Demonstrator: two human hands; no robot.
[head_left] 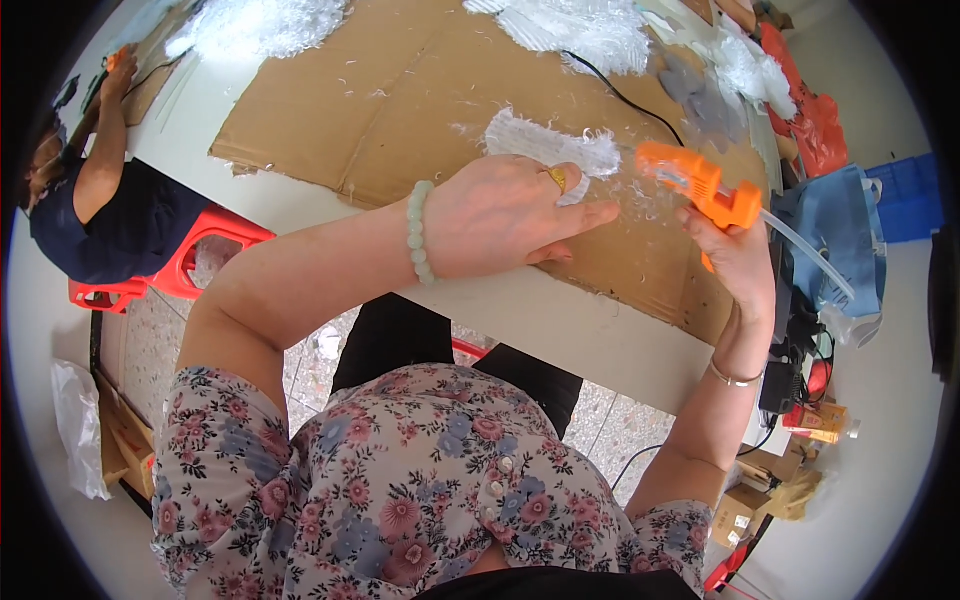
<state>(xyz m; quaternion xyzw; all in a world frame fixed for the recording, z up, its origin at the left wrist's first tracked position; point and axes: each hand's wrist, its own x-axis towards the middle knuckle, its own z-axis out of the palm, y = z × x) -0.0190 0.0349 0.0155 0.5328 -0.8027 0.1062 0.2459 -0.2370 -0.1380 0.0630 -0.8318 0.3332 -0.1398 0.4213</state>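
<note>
My right hand (735, 255) grips an orange glue gun (700, 185) by its handle, and a clear glue stick (815, 255) sticks out of its back. The gun's front end points left, toward a white frayed piece of fabric (545, 145) lying on a cardboard sheet (330, 120). Over the near edge of that fabric is my left hand (505, 215), back upward. Its index finger stretches right and its thumb sits apart below. The fingers partly cover the fabric; whether they press on it is hidden.
Heaps of white shredded material (265, 30) and white frayed sheets (570, 30) lie at the far side. A black cord (625, 95) runs over the cardboard. Blue bags (835, 235) and black power adapters (785, 385) are at right. A co-worker (110, 220) sits left on a red stool (205, 255).
</note>
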